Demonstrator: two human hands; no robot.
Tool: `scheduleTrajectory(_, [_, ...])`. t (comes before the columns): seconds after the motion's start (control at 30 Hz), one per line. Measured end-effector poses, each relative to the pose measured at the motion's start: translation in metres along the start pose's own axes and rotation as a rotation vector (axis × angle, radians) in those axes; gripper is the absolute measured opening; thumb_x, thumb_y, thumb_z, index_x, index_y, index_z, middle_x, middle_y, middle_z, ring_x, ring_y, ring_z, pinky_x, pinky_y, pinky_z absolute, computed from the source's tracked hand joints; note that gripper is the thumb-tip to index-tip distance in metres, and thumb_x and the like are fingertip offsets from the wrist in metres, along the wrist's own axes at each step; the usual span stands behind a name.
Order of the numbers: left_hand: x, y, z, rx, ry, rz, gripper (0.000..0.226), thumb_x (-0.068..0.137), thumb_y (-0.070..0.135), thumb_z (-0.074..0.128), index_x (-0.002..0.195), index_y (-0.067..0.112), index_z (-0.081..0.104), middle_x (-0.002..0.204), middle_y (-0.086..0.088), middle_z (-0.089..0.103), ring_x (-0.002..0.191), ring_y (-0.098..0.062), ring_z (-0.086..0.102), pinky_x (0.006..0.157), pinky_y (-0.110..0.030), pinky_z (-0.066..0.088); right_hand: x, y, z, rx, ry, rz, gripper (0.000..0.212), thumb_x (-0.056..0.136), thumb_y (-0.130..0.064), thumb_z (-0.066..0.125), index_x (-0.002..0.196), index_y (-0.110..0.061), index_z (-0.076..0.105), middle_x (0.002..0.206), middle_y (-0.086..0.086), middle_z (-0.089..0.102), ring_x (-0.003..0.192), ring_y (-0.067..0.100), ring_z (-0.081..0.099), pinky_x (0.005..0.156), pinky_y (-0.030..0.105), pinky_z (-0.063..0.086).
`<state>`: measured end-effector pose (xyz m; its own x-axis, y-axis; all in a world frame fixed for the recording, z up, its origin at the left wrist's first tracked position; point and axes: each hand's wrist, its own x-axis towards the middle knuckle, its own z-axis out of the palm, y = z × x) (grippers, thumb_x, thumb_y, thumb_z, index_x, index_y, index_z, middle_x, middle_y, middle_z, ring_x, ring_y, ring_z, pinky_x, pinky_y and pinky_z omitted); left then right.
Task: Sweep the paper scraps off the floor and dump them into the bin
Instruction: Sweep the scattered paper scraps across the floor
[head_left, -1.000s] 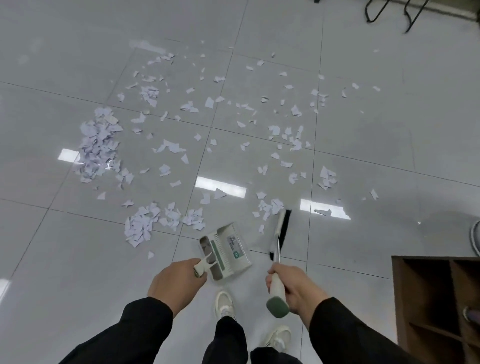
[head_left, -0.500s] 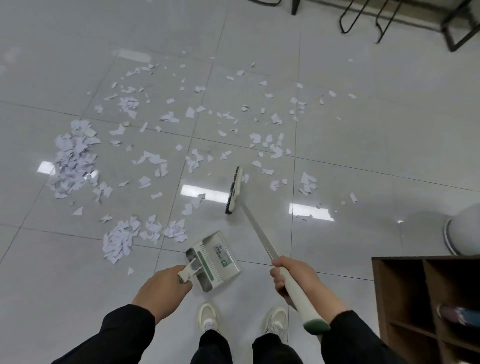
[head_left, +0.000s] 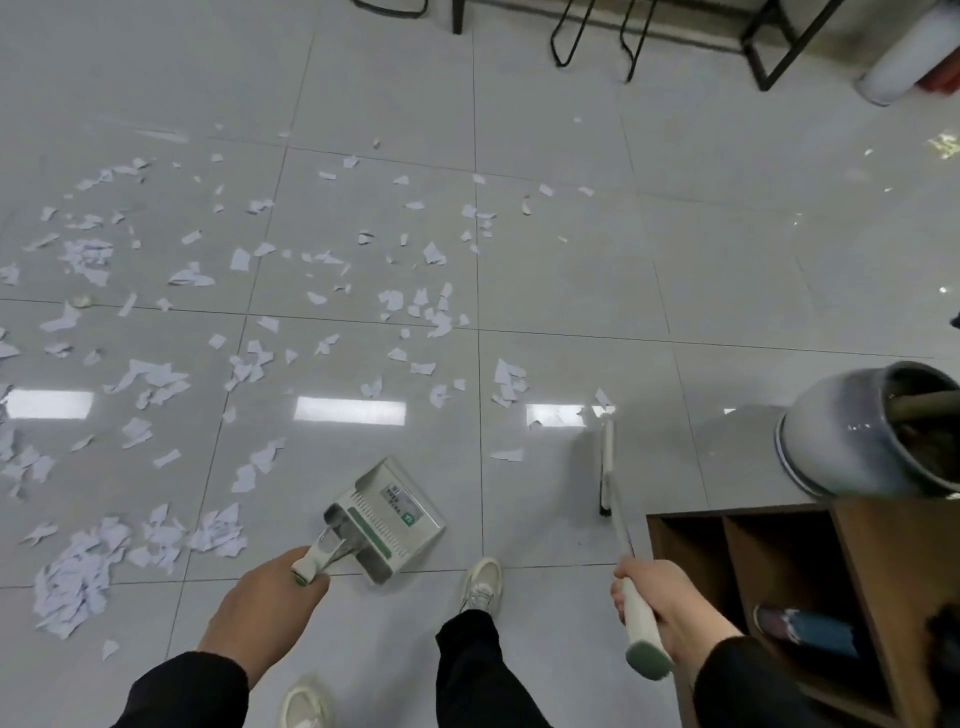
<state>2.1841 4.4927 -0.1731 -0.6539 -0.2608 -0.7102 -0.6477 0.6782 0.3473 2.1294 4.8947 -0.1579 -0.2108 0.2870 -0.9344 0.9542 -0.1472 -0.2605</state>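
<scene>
Fingers of the left hand (head_left: 262, 605) curl around the short white handle of the dustpan (head_left: 387, 517), which is held low over the grey tiled floor (head_left: 561, 291), its open mouth pointing up and to the right in the head view. A rectangular label with a small green mark sits on the pan's back, but its print is too small to read. The right hand (head_left: 662, 597) is wrapped around the white grip of the broom (head_left: 610, 499), just above its green end cap; the thin shaft runs forward to a narrow brush head with dark bristles that stands on the floor near the right edge of the litter. White paper scraps (head_left: 249, 364) lie strewn over several tiles, too many to count, with a dense heap at lower left and one small piece just beside the far end of the brush. One dustpan and one broom are in view. Two pale shoes show between the black sleeves. A brown wooden shelf (head_left: 857, 561) stands at lower right, with a grey round pot (head_left: 841, 431) at its top.
</scene>
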Motion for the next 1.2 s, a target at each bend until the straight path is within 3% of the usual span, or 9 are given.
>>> scheduleTrajectory(0.13, [0.006, 0.040, 0.008, -0.018, 0.021, -0.038, 0.020, 0.095, 0.032, 0.056, 0.078, 0.023, 0.057, 0.069, 0.001, 0.064, 0.069, -0.019, 0.059, 0.061, -0.031, 0.043, 0.034, -0.030, 0.027, 0.061, -0.007, 0.029, 0.006, 0.096, 0.005, 0.049, 0.100, 0.001, 0.051, 0.069, 0.015, 0.049, 0.049, 0.021, 0.047, 0.036, 0.023, 0.047])
scheduleTrajectory(0.4, [0.023, 0.083, 0.016, -0.068, 0.050, -0.165, 0.017, 0.094, 0.035, 0.058, 0.080, 0.026, 0.062, 0.065, -0.002, 0.065, 0.066, -0.021, 0.062, 0.060, -0.031, 0.045, 0.036, -0.064, 0.140, -0.090, -0.376, 0.067, 0.009, 0.095, 0.003, 0.048, 0.102, 0.002, 0.053, 0.065, 0.013, 0.052, 0.045, 0.021, 0.048, 0.044, 0.028, 0.047])
scheduleTrajectory(0.5, [0.020, 0.093, 0.012, -0.062, 0.053, -0.176, 0.013, 0.093, 0.036, 0.058, 0.083, 0.031, 0.063, 0.068, 0.000, 0.067, 0.068, -0.018, 0.063, 0.063, -0.031, 0.048, 0.032, -0.091, 0.155, -0.094, -0.454, 0.064, 0.021, 0.095, 0.001, 0.048, 0.113, 0.007, 0.057, 0.058, 0.010, 0.051, 0.041, 0.017, 0.045, 0.042, 0.025, 0.044])
scheduleTrajectory(0.6, [0.019, 0.107, 0.010, -0.066, 0.045, -0.169, 0.011, 0.093, 0.036, 0.059, 0.083, 0.034, 0.064, 0.070, 0.002, 0.068, 0.069, -0.017, 0.063, 0.062, -0.030, 0.047, 0.032, -0.122, 0.148, -0.095, -0.460, 0.039, 0.010, 0.092, 0.001, 0.051, 0.096, 0.004, 0.060, 0.057, 0.011, 0.051, 0.039, 0.017, 0.043, 0.040, 0.024, 0.042])
scheduleTrajectory(0.67, [0.023, 0.119, 0.009, -0.070, 0.047, -0.160, 0.011, 0.093, 0.033, 0.059, 0.084, 0.030, 0.064, 0.068, 0.000, 0.067, 0.066, -0.018, 0.061, 0.060, -0.030, 0.045, 0.031, -0.137, 0.131, -0.104, -0.441, 0.007, 0.007, 0.090, 0.002, 0.052, 0.087, 0.001, 0.059, 0.057, 0.013, 0.051, 0.038, 0.017, 0.042, 0.039, 0.023, 0.040])
scheduleTrajectory(0.83, [0.036, 0.161, -0.001, -0.067, 0.069, -0.120, 0.015, 0.095, 0.032, 0.060, 0.086, 0.021, 0.064, 0.072, -0.004, 0.067, 0.067, -0.021, 0.060, 0.060, -0.031, 0.043, 0.038, -0.157, 0.053, -0.099, -0.366, -0.074, 0.008, 0.090, 0.002, 0.053, 0.085, -0.004, 0.054, 0.057, 0.014, 0.049, 0.040, 0.019, 0.040, 0.042, 0.023, 0.038])
scheduleTrajectory(1.0, [0.070, 0.211, 0.008, -0.038, 0.071, -0.030, 0.026, 0.096, 0.032, 0.060, 0.076, 0.016, 0.059, 0.068, -0.005, 0.063, 0.063, -0.022, 0.056, 0.057, -0.032, 0.040, 0.071, -0.177, -0.040, -0.112, -0.126, -0.143, 0.008, 0.092, 0.000, 0.053, 0.086, -0.004, 0.055, 0.056, 0.014, 0.050, 0.039, 0.019, 0.042, 0.041, 0.024, 0.040])
scheduleTrajectory(1.2, [0.095, 0.247, 0.013, -0.030, 0.065, 0.012, 0.020, 0.097, 0.032, 0.058, 0.083, 0.019, 0.062, 0.074, -0.003, 0.065, 0.069, -0.020, 0.060, 0.061, -0.032, 0.046, 0.114, -0.205, -0.087, -0.153, 0.095, -0.134, 0.007, 0.095, -0.002, 0.054, 0.088, 0.001, 0.056, 0.061, 0.018, 0.056, 0.038, 0.022, 0.050, 0.038, 0.024, 0.046])
